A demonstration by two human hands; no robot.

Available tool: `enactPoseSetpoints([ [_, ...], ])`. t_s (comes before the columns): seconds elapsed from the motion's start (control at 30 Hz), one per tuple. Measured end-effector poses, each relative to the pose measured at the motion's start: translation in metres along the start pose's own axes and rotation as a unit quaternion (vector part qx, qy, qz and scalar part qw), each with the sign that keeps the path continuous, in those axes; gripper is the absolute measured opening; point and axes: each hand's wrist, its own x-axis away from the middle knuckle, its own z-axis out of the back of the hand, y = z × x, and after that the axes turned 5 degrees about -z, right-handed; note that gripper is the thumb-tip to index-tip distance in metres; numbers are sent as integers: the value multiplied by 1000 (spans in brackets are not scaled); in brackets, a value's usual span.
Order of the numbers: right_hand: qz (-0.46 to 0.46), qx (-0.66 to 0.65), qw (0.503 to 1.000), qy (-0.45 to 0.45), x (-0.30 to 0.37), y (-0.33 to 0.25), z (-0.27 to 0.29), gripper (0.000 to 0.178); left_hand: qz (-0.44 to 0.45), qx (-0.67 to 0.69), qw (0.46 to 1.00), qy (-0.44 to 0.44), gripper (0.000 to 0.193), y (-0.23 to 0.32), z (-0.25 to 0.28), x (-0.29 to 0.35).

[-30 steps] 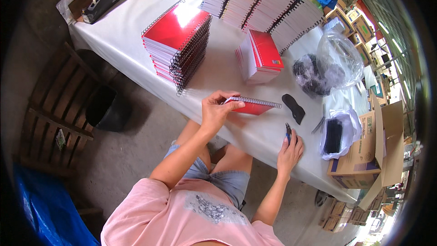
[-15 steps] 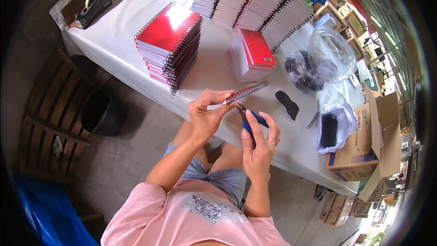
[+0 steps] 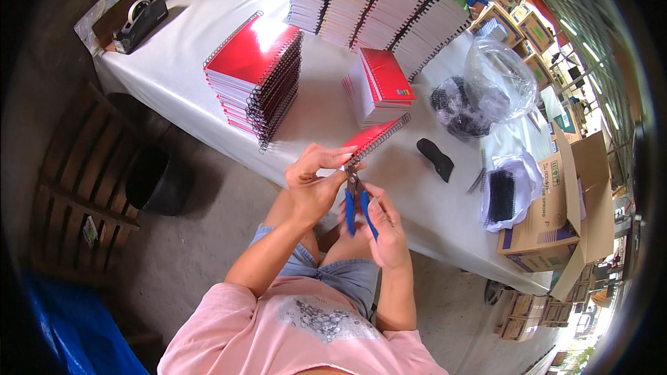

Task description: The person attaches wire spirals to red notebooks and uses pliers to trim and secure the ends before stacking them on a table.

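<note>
Gripping one red notebook (image 3: 367,137) at its near end, pinched between thumb and fingers of the left hand (image 3: 313,186), above the table (image 3: 321,107). Holding one pair of blue-handled pliers (image 3: 349,214) in the right hand (image 3: 389,236), with tips at the spiral's (image 3: 386,136) near end. Seeing print on one cardboard box (image 3: 545,219), counting two red book stacks (image 3: 251,55).

One notebook (image 3: 366,137) in the left hand (image 3: 313,184), one pair of pliers (image 3: 353,182) in the right hand (image 3: 388,236). Beyond the hands, two red stacks (image 3: 251,62); well right, one open box (image 3: 545,215); far left, one tape dispenser (image 3: 146,24).
</note>
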Motion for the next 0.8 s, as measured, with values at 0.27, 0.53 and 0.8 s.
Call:
enactPoseSetpoints([
  [0.27, 145, 491, 800, 313, 17, 14, 87, 35, 226, 154, 952, 140, 29, 13, -7, -19],
  [0.53, -15, 610, 727, 316, 3, 18, 121, 43, 197, 240, 939, 145, 23, 32, -5, -25],
  [0.8, 313, 10, 944, 101, -49, -38, 7, 42, 43, 195, 970, 138, 19, 72, 26, -57],
])
